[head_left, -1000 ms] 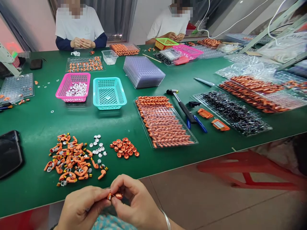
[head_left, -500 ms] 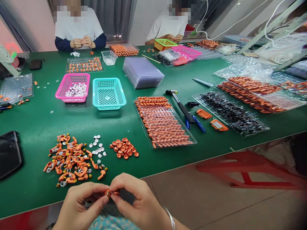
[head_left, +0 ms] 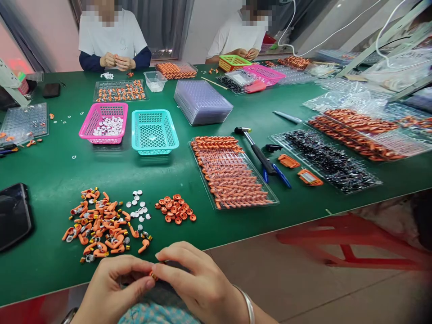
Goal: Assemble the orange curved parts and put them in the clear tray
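Both hands meet at the near edge of the green table (head_left: 60, 175), pinched together on one small orange part (head_left: 152, 275). The left hand (head_left: 111, 290) closes thumb and forefinger on the part from the left; the right hand (head_left: 199, 281) curls over it from the right, fingertips (head_left: 158, 269) pressed against it, so only a sliver of orange shows between them. A bangle (head_left: 248, 303) sits on the right wrist.

Taking the orange pile (head_left: 101, 225) as the landmark: the held part is just nearer than the pile and a little to its right, off the table edge. Right of the pile lie white discs (head_left: 139, 208), and right of those a cluster of orange rings (head_left: 175, 209). Left of the pile a black phone (head_left: 13, 216) lies flat. Beyond the pile stand a pink basket (head_left: 84, 130) holding white pieces and a teal basket (head_left: 154, 130) just beside it. Well to the right of the pile, a clear tray (head_left: 232, 173) holds rows of orange parts; past it lie a hammer (head_left: 256, 148), blue pens (head_left: 280, 175) and a tray of black parts (head_left: 327, 159). Far beyond the pile, two other people sit at the opposite edge, hands together over small pieces.
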The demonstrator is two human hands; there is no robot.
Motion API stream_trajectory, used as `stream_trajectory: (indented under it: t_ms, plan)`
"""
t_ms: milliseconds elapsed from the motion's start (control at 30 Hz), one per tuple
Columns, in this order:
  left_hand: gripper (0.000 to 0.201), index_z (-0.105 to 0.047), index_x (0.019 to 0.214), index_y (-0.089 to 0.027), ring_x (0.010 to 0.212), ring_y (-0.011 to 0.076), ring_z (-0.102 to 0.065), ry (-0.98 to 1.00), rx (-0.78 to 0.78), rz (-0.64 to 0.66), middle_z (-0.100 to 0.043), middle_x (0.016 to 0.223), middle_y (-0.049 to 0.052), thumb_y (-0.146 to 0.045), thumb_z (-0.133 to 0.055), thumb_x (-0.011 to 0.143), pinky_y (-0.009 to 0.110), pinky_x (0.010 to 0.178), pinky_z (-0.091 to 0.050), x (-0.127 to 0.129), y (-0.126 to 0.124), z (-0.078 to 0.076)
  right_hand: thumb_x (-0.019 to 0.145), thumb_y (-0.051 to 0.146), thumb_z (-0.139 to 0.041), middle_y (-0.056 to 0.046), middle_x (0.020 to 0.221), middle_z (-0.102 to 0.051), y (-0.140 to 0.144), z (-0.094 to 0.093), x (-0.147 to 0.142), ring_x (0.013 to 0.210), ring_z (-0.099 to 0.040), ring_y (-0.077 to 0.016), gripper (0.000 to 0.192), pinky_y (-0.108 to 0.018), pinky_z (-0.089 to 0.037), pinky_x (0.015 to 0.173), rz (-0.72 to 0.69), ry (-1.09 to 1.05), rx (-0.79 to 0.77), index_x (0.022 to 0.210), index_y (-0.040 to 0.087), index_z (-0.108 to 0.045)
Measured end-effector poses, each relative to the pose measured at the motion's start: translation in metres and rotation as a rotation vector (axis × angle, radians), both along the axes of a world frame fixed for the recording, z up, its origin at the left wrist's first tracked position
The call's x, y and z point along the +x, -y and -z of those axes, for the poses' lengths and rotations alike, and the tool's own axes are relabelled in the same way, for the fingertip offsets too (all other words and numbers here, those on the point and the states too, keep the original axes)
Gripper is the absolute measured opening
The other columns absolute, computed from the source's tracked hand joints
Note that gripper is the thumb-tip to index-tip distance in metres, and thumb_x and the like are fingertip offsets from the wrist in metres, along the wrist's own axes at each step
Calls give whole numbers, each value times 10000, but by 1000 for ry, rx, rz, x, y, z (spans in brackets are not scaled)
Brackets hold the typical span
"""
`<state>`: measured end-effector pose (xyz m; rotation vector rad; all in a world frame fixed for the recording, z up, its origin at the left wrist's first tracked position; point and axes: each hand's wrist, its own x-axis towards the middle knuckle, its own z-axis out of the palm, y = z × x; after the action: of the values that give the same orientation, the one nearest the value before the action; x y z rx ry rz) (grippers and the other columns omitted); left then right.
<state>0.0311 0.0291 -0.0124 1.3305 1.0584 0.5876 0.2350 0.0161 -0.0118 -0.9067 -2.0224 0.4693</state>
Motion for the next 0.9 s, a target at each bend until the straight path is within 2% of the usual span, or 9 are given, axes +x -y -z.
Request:
stream_trajectory:
  t_ms: [200,333,467,567,733,900]
  plan:
    - [134,-795,879,-195,690,197,-719,-27,9,-34,-783,780,57,-269,-724,793,230,638,-584,1,0,1,968,104,-456,-134,905,-722,-1,6,-2,820,-658,-216,255,-332,-584,711,-26,29,103,1176,125,-601]
    - [127,-789,854,-186,667,191,-713,-84,58,-28,-772,743,52,-259,-704,794,226,621,-582,3,-1,0,964,110,-448,-140,893,-721,0,6,-1,798,-653,-220,238,-338,-567,696,0,83,168,1108,109,-638]
    - [122,-776,834,-187,667,186,-705,-119,85,-24,-767,756,57,-261,-683,804,221,612,-572,4,-1,-3,946,114,-465,-98,748,-686,1,6,0,651,-607,-199,228,-326,-511,583,7,155,212,1048,128,-668]
    - [120,-754,810,-179,642,177,-687,-137,118,-32,-744,725,53,-261,-667,805,216,586,-558,6,0,-3,940,114,-479,-65,732,-656,3,9,-2,627,-575,-173,241,-294,-503,574,43,84,124,1100,172,-648]
    - [113,-722,796,-171,598,163,-658,-169,146,-42,-709,685,37,-246,-637,803,208,544,-532,9,0,-4,910,132,-556,-69,865,-671,10,16,-7,758,-629,-174,194,-265,-548,668,50,-165,-187,1065,216,-636]
    - [120,-695,792,-176,567,147,-630,-229,259,-34,-682,672,22,-233,-594,824,199,518,-514,11,0,-8,923,112,-536,-91,983,-653,12,20,-7,886,-637,-189,287,-284,-569,759,47,-183,-259,1177,220,-614]
